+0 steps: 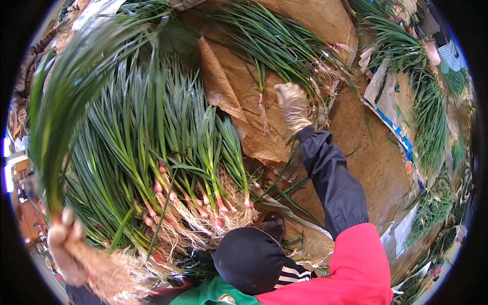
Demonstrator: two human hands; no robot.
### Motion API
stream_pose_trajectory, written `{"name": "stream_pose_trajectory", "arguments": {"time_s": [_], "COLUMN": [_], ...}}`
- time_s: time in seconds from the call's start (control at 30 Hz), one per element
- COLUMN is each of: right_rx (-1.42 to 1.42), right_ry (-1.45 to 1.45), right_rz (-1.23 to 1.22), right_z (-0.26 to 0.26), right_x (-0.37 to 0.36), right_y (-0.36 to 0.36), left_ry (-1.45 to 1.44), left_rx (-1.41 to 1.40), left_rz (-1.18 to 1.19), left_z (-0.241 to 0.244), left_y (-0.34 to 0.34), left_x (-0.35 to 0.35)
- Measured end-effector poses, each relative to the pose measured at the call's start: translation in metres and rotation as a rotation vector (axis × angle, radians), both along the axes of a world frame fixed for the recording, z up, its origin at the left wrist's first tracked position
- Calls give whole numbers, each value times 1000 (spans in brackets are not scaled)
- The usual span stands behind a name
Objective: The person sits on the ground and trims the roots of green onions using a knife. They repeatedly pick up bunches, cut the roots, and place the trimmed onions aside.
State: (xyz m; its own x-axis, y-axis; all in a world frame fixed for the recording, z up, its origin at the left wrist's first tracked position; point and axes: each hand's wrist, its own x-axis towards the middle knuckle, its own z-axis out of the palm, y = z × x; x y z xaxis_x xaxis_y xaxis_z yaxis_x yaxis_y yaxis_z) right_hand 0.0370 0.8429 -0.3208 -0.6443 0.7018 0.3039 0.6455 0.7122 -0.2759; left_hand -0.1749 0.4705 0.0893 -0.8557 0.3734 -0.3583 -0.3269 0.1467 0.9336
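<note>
At the lower left, my left hand [66, 244] grips a bunch of spring onions [57, 167] near the bulbs. Its blurred leaves sweep up and over to the right, and pale roots hang beyond the fist. My right hand [293, 106], in a pale glove, is over brown sheeting [228, 72] at the near edge of a spread pile of spring onions [274, 45]. Its fingers are curled and their tips hidden. One small spring onion [260, 98] lies just left of it. A thick row of spring onions [183, 152] fills the space between my hands, roots towards me.
My bent knee [249, 259] in black cloth and a dark shoe [273, 225] are near the bottom. On the right, more green onions [431, 118] lie on sheeting with a blue edge [394, 129]. Another person's patterned sleeve [451, 55] shows at the upper right.
</note>
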Motion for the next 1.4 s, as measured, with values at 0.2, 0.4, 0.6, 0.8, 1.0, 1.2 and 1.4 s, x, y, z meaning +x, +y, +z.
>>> {"name": "stream_pose_trajectory", "arguments": {"time_s": [0.2,0.4,0.6,0.8,1.0,1.2,1.4], "right_rx": [-449,-1410,-1458,-1465,-1347,-901,-1673], "right_ry": [82,556,327,218,240,139,8], "right_rz": [-214,22,282,628,1095,1213,608], "right_z": [-6,109,253,368,418,370,348], "right_x": [-41,-61,-87,-105,-128,-101,-65], "right_y": [-23,-64,-154,-245,-401,-573,-658], "left_ry": [4,-70,-176,-135,729,-325,-310], "left_rx": [-42,-410,-411,-93,-786,332,434], "left_rz": [-51,628,413,349,298,28,66], "left_z": [53,44,-26,-2,3,-43,-72], "left_y": [-120,-226,-346,-359,-378,-383,-434], "left_x": [5,13,14,12,47,110,149]}}
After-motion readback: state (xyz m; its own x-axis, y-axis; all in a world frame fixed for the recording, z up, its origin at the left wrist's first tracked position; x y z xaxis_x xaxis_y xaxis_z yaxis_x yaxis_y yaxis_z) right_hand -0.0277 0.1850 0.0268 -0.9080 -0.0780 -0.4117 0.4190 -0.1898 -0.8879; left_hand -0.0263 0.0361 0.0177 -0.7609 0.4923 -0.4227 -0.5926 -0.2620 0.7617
